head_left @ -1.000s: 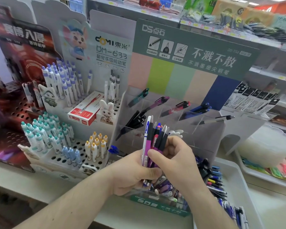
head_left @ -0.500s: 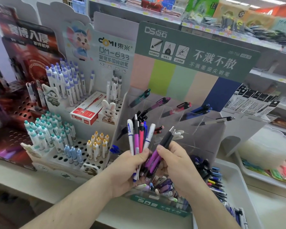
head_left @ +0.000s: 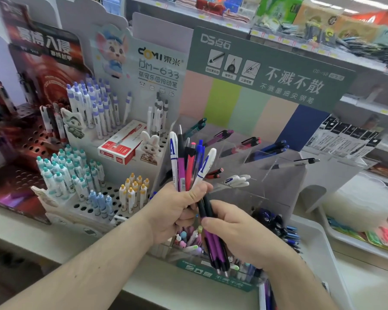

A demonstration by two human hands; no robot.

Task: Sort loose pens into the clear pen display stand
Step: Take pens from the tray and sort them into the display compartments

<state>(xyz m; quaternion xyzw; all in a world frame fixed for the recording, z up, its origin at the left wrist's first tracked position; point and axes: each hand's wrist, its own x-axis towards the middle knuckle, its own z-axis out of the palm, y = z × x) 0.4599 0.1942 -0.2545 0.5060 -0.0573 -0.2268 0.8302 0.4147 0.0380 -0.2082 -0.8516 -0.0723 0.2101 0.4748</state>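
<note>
On the head camera I see my left hand (head_left: 177, 209) clenched round a fan of upright mixed pens (head_left: 188, 162), held in front of the clear pen display stand (head_left: 262, 175). My right hand (head_left: 240, 231) grasps the purple pens (head_left: 213, 240), tips pointing down, just beside the left hand's bundle, above the stand's lower front compartments.

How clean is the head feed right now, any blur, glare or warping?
Head view: hands and fanned pens fairly sharp; top shelf goods smeared; wide-angle bending at edges; clear stand hard to read, its walls nearly invisible under even, soft light.
</note>
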